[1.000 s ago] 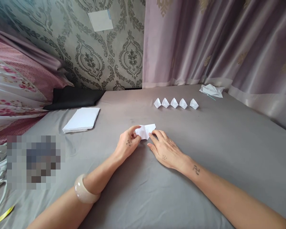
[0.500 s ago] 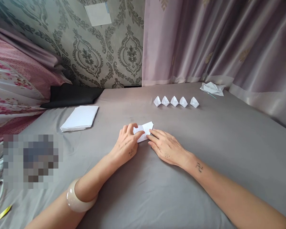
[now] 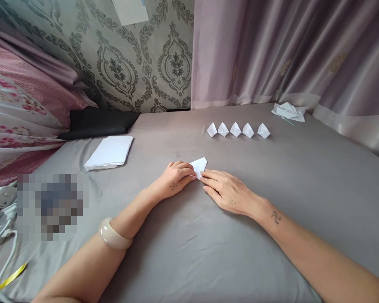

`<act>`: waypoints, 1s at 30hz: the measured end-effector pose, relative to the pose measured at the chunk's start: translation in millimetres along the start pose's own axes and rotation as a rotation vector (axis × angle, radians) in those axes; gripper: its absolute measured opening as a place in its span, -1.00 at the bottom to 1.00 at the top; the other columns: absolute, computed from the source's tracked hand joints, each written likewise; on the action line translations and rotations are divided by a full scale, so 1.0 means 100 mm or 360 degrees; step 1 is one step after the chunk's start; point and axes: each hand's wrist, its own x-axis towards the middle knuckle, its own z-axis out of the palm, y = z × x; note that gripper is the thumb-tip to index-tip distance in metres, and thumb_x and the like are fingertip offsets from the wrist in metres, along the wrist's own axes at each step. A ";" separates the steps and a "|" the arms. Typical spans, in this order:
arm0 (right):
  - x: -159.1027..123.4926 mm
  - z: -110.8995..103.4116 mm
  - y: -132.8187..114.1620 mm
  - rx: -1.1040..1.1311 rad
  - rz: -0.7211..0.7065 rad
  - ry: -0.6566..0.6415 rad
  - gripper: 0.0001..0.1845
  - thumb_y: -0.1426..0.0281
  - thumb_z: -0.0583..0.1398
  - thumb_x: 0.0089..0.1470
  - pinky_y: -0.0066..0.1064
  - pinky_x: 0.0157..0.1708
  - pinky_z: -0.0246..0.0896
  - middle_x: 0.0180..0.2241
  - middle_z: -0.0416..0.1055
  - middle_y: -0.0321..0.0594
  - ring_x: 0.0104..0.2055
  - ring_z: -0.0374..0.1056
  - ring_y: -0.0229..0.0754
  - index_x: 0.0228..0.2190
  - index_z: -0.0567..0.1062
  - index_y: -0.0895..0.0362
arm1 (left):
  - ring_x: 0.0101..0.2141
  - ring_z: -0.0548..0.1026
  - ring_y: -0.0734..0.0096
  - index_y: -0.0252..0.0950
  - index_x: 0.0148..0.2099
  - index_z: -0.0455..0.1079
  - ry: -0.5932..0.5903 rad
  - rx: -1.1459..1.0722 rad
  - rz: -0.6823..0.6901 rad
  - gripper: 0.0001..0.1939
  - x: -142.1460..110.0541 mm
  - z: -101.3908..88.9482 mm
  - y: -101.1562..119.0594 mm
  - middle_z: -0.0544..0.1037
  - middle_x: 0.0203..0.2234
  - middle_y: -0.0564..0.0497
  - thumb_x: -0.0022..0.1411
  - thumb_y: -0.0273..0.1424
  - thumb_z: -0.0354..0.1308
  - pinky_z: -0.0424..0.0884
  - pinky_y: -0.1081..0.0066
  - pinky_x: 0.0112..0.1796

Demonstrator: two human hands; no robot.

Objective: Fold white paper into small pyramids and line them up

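A small folded piece of white paper (image 3: 199, 166) lies on the grey cloth between my hands, its pointed end toward the far right. My left hand (image 3: 177, 178) is closed over the left part of the paper, thumb and fingers pressed together and hiding that side. My right hand (image 3: 228, 190) rests flat with its fingers stretched out, the fingertips touching the paper's right lower edge. Beyond them several small folded paper shapes (image 3: 235, 129) stand in a row.
A stack of white paper (image 3: 110, 153) sits at left, before a black cloth (image 3: 97, 123). More folded paper (image 3: 289, 111) and a thin greenish stick (image 3: 288, 121) lie far right. A power strip (image 3: 0, 204), cables and a yellow strip (image 3: 11, 277) are at near left, beside a blurred patch.
My left fingers, raised and curled before, have come down and pressed the paper's left part over, so less paper shows. My right hand stays at its edge. The view has shifted slightly.
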 end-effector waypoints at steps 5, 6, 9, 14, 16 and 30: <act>0.00 -0.02 0.03 0.0015 -0.0085 -0.0001 -0.67 0.42 0.05 0.23 -0.14 0.11 0.26 0.06 0.41 -0.06 0.12 0.31 -0.02 -0.03 0.47 0.17 | -0.15 0.43 0.30 -0.25 -0.22 0.48 0.0045 -0.0223 -0.0127 -0.76 0.08 0.01 -0.03 0.53 -0.18 -0.03 0.34 -0.30 0.01 0.27 0.33 -0.10; 0.00 -0.03 0.03 0.0015 -0.0092 -0.0009 -0.67 0.42 0.06 0.22 -0.13 0.11 0.26 0.06 0.40 -0.06 0.12 0.31 -0.01 -0.03 0.47 0.17 | -0.18 0.43 0.31 -0.26 -0.26 0.48 0.0057 -0.0248 -0.0164 -0.77 0.09 0.00 -0.03 0.53 -0.21 -0.04 0.33 -0.30 0.02 0.29 0.34 -0.13; 0.01 -0.03 0.04 0.0015 -0.0101 -0.0009 -0.69 0.42 0.06 0.22 -0.14 0.11 0.26 0.05 0.41 -0.06 0.11 0.32 -0.01 -0.05 0.48 0.16 | -0.24 0.44 0.31 -0.27 -0.28 0.48 0.0051 -0.0277 -0.0260 -0.78 0.14 -0.02 -0.01 0.51 -0.28 -0.03 0.30 -0.30 0.05 0.30 0.37 -0.21; 0.00 -0.04 0.04 0.0026 -0.0114 -0.0007 -0.70 0.43 0.05 0.22 -0.15 0.12 0.25 0.03 0.43 -0.06 0.11 0.32 -0.02 -0.09 0.50 0.18 | -0.29 0.44 0.32 -0.26 -0.27 0.51 -0.0011 -0.0266 -0.0366 -0.77 0.21 -0.03 0.00 0.48 -0.32 -0.03 0.27 -0.28 0.07 0.31 0.39 -0.27; 0.00 -0.05 0.04 0.0046 -0.0114 -0.0007 -0.70 0.45 0.06 0.21 -0.15 0.11 0.25 0.02 0.43 -0.06 0.11 0.32 -0.02 -0.10 0.51 0.17 | -0.31 0.43 0.34 -0.26 -0.29 0.51 -0.0010 -0.0283 -0.0410 -0.77 0.22 -0.02 -0.01 0.47 -0.31 -0.02 0.25 -0.26 0.08 0.30 0.40 -0.29; -0.01 -0.07 0.05 0.0141 -0.0084 -0.0039 -0.61 0.48 0.03 0.21 -0.09 0.08 0.25 0.03 0.42 -0.06 0.08 0.33 -0.03 0.06 0.36 0.15 | -0.29 0.43 0.34 -0.25 -0.31 0.49 -0.0012 -0.0405 -0.0493 -0.79 0.22 -0.02 0.01 0.42 -0.28 0.00 0.23 -0.26 0.10 0.31 0.37 -0.24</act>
